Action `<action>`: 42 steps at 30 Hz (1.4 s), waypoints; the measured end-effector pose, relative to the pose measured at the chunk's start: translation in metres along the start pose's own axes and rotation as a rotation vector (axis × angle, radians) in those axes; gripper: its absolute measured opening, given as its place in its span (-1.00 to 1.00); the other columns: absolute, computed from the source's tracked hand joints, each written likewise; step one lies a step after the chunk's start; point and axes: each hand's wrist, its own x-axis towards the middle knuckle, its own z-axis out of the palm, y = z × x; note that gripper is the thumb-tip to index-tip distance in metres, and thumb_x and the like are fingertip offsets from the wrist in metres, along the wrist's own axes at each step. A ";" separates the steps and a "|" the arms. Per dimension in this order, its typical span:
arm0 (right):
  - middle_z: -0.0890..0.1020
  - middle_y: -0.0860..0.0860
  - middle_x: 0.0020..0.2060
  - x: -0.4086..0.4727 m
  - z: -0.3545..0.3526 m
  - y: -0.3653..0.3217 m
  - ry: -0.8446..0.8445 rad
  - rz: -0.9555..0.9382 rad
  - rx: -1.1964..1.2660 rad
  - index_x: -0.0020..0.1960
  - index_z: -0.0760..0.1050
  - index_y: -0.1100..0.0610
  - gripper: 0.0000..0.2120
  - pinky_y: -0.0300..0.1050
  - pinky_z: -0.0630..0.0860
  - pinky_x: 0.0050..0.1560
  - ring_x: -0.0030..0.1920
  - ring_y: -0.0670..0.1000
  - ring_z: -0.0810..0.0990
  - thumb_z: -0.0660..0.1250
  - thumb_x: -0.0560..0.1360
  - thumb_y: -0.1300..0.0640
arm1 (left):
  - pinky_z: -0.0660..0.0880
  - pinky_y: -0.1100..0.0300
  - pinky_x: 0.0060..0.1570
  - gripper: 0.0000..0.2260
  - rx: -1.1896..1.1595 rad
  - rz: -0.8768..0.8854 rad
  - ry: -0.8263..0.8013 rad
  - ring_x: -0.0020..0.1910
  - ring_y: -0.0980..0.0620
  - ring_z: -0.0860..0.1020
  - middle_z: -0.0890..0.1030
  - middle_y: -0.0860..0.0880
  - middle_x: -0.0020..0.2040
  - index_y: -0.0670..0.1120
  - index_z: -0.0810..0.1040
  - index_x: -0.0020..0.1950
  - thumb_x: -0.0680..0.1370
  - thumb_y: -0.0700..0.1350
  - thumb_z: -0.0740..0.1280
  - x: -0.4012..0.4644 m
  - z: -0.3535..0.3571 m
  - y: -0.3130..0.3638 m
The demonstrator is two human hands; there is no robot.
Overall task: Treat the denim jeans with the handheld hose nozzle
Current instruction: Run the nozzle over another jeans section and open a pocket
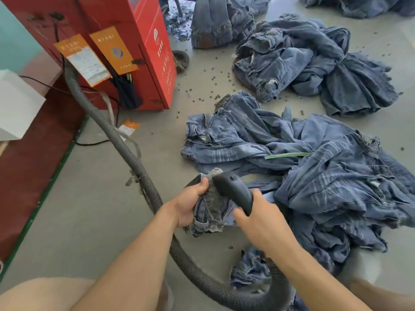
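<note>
Grey floor (pixel 94 209), jeans heaps waiting; our left hand (pixel 188 205) clutches a denim hem (pixel 211 207), right hand (pixel 260 223) grips the nozzle (pixel 233 191) against it, so treatment seems barely begun.

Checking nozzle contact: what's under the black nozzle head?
Under the black plastic hose nozzle lies the frayed blue denim jeans hem, bunched in the left hand. The right hand grips the handle. The nozzle mouth is hidden.
</note>
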 end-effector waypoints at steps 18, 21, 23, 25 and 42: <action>0.54 0.06 -0.51 -0.009 -0.004 0.013 -0.062 0.082 0.338 0.01 0.41 0.04 -0.87 -0.02 0.50 -0.49 -0.58 0.16 0.55 0.29 0.51 0.02 | 0.52 -0.14 0.34 -0.61 0.055 0.103 0.074 0.30 -0.18 0.62 0.65 -0.21 0.30 -0.11 0.50 0.44 0.72 0.06 0.16 -0.010 -0.014 -0.012; 0.58 0.04 -0.50 -0.003 0.003 0.005 -0.093 0.051 0.282 0.01 0.42 0.08 -0.85 -0.05 0.50 -0.47 -0.56 0.14 0.58 0.30 0.51 0.02 | 0.44 -0.19 0.42 -0.59 0.065 0.109 0.053 0.31 -0.20 0.61 0.63 -0.23 0.32 -0.14 0.48 0.45 0.69 0.06 0.19 -0.011 -0.016 -0.014; 0.60 0.10 -0.43 0.015 -0.002 0.000 -0.035 0.060 0.302 0.01 0.44 0.12 -0.87 0.04 0.58 -0.36 -0.49 0.15 0.57 0.31 0.56 0.07 | 0.49 -0.14 0.36 -0.59 0.069 0.087 0.029 0.32 -0.18 0.61 0.63 -0.20 0.33 -0.12 0.52 0.42 0.66 0.06 0.22 -0.014 -0.016 -0.020; 0.59 0.14 -0.38 0.026 -0.016 0.001 0.007 0.087 0.349 -0.02 0.45 0.15 -0.86 0.08 0.55 -0.28 -0.42 0.16 0.52 0.32 0.56 0.08 | 0.56 -0.11 0.28 -0.61 0.053 0.062 0.007 0.33 -0.19 0.60 0.62 -0.20 0.34 -0.12 0.57 0.38 0.65 0.06 0.26 -0.015 -0.015 -0.025; 0.50 0.13 -0.45 -0.018 -0.033 0.019 0.022 0.094 0.496 0.00 0.39 0.17 -0.84 0.02 0.55 -0.46 -0.52 0.14 0.48 0.34 0.55 0.11 | 0.60 -0.23 0.20 -0.67 0.215 0.365 0.516 0.04 -0.19 0.72 0.76 -0.14 -0.03 -0.11 0.74 0.04 0.46 0.12 0.57 0.004 0.008 -0.007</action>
